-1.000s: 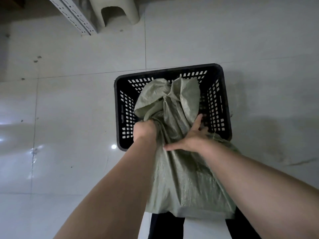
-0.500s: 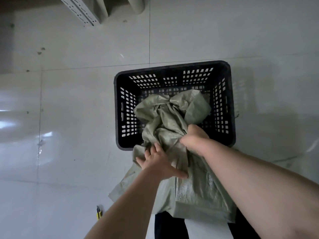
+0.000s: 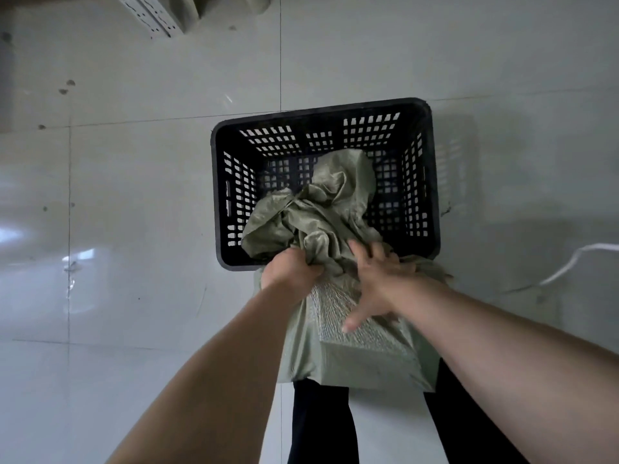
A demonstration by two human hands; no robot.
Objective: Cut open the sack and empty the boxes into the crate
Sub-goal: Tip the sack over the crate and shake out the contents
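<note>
At the crate's [image 3: 321, 107] near rim, the left hand [image 3: 291, 271] clutches bunched sack [image 3: 321, 209] fabric, while the right hand [image 3: 382, 283] lies spread, fingers straight, on the boxy bulk [image 3: 365, 333] just outside the crate. The sack's crumpled mouth lies inside it — boxes could jam against that rim, or spill onto the floor [image 3: 134, 229] beside it. There is room toward the crate's far wall.

Likely a storeroom: glossy grey floor tiles [image 3: 134, 212], a perforated metal shelving rail [image 3: 147, 15], a black plastic crate [image 3: 318, 111].
</note>
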